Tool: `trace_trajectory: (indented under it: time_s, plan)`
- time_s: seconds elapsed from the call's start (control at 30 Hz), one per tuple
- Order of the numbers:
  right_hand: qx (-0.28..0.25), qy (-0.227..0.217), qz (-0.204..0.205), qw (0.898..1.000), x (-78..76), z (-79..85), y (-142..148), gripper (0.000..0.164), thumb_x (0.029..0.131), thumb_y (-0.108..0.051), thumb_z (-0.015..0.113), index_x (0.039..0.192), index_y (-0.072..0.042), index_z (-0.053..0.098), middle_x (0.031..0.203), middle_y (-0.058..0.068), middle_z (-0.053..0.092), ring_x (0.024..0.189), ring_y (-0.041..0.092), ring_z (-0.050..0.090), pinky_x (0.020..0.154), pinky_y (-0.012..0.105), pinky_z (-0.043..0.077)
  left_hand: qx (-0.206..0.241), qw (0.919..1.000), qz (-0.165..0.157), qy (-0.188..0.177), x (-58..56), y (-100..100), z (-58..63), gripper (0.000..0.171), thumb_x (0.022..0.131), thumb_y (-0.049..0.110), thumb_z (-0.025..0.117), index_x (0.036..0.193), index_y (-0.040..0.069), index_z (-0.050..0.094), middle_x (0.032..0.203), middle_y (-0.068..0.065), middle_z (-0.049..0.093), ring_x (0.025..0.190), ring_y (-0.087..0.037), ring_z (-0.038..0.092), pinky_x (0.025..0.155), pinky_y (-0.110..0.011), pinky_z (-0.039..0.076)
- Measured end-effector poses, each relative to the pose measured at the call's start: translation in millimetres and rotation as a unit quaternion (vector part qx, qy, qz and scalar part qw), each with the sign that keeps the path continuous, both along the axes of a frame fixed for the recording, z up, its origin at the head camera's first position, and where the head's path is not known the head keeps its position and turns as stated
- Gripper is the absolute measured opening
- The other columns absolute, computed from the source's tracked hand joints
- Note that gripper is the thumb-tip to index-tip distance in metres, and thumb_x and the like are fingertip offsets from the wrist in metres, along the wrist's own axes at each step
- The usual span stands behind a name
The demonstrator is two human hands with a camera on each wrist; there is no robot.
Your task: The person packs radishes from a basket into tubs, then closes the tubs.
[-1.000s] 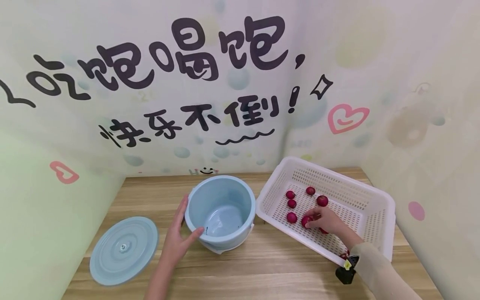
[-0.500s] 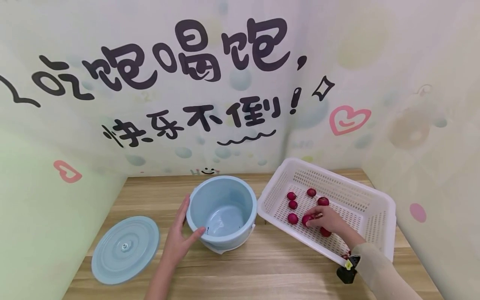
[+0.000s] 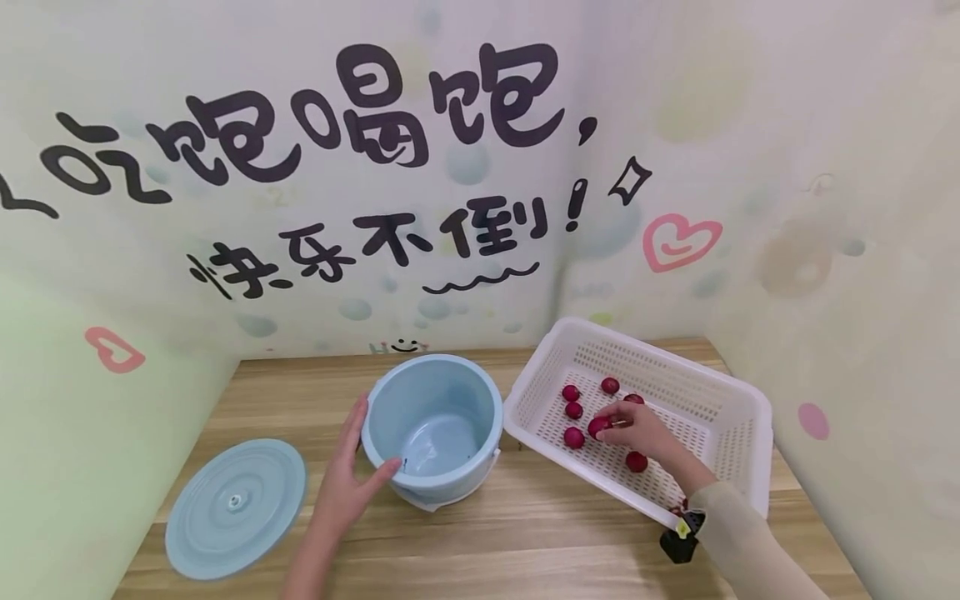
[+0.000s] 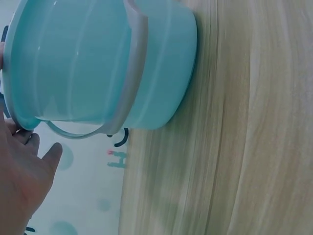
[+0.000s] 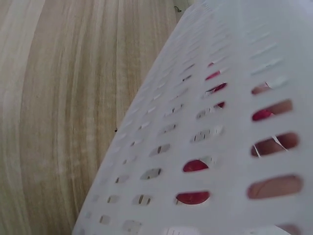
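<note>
My right hand (image 3: 645,433) reaches into a white perforated plastic basket (image 3: 750,442) and pinches a small round red radish (image 3: 598,427) between thumb and fingers. Several other radishes (image 3: 573,437) lie spread over the basket floor around it. In the right wrist view, the basket's slotted wall (image 5: 234,127) hides most of that hand and the radishes. At the left, a light blue bucket (image 3: 491,417) stands upright with nothing inside. My left hand (image 3: 347,487) rests against its left side, fingers straight and spread, thumb at the near rim. The left wrist view shows the bucket's handle (image 4: 139,54) hanging down its side.
A round light blue lid (image 3: 247,542) lies flat on the wooden table (image 3: 480,558) left of the bucket. Printed wall sheets enclose the table at the back and both sides. A black device (image 3: 678,542) sits at the right wrist beside the basket's near edge.
My right hand has risen slightly with the radish, moving it up from its place and exposing more of the radish below. The left hand stays on the bucket. The head view has shifted slightly.
</note>
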State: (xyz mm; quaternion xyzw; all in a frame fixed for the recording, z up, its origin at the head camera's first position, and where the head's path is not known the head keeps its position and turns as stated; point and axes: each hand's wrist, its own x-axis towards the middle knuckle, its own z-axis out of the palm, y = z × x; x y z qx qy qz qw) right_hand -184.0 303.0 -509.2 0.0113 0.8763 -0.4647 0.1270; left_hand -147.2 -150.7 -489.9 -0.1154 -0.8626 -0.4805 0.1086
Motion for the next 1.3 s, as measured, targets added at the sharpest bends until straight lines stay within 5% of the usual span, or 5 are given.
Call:
trace_trajectory:
  time_s: [0.17, 0.3, 0.53, 1.03, 1.3]
  plan:
    - [-0.037, -0.008, -0.015, 0.999, 1.4, 2.7, -0.4, 0.039, 0.089, -0.021, 0.076, 0.120, -0.001, 0.064, 0.114, 0.016, 0.065, 0.097, 0.020, 0.066, 0.083, 0.037, 0.061, -0.005, 1.0000, 0.008, -0.002, 4.9, 3.4, 5.7, 0.095, 0.083, 0.021, 0.080, 0.159, 0.013, 0.024, 0.168, -0.007, 0.020, 0.152, -0.038, 0.023, 0.124, -0.039, 0.027]
    - [-0.046, -0.012, -0.014, 0.999, 2.7, 9.0, 0.3, 0.043, 0.090, -0.025, 0.075, 0.125, -0.003, 0.063, 0.116, 0.015, 0.064, 0.096, 0.017, 0.065, 0.085, 0.036, 0.061, -0.016, 0.9999, -0.001, -0.006, 8.4, 6.3, 9.4, 0.112, 0.075, 0.026, 0.087, 0.161, 0.014, 0.016, 0.169, -0.009, 0.013, 0.152, -0.045, 0.017, 0.116, -0.071, 0.023]
    - [-0.065, -0.006, -0.016, 0.998, 7.7, 24.7, 3.3, 0.046, 0.090, -0.028, 0.074, 0.128, -0.004, 0.061, 0.117, 0.016, 0.067, 0.097, 0.016, 0.065, 0.086, 0.038, 0.060, -0.021, 0.9979, -0.004, -0.061, 12.8, 10.9, 10.9, 0.142, 0.062, 0.033, 0.095, 0.161, 0.023, -0.006, 0.170, -0.008, -0.004, 0.154, -0.044, 0.005, 0.118, -0.071, 0.018]
    - [-0.164, -0.017, 0.023, 0.986, 13.5, 46.9, -20.9, 0.049, 0.092, -0.021, 0.072, 0.132, 0.003, 0.055, 0.116, 0.007, 0.069, 0.101, 0.011, 0.071, 0.091, 0.030, 0.059, -0.014, 0.9958, -0.033, -0.084, 5.0, 4.3, 12.7, 0.140, 0.064, 0.030, 0.094, 0.161, 0.021, -0.006, 0.169, -0.016, -0.003, 0.153, -0.048, 0.007, 0.117, -0.071, 0.020]
    - [-0.170, -0.011, 0.023, 0.985, 9.6, 59.9, -43.8, 0.047, 0.091, -0.023, 0.074, 0.130, -0.001, 0.058, 0.120, 0.012, 0.067, 0.105, 0.019, 0.070, 0.097, 0.041, 0.058, 0.003, 0.9952, -0.040, -0.089, 4.1, 5.0, 12.2, 0.141, 0.064, 0.027, 0.094, 0.161, 0.021, -0.009, 0.169, -0.014, -0.008, 0.154, -0.046, 0.001, 0.118, -0.071, 0.016]
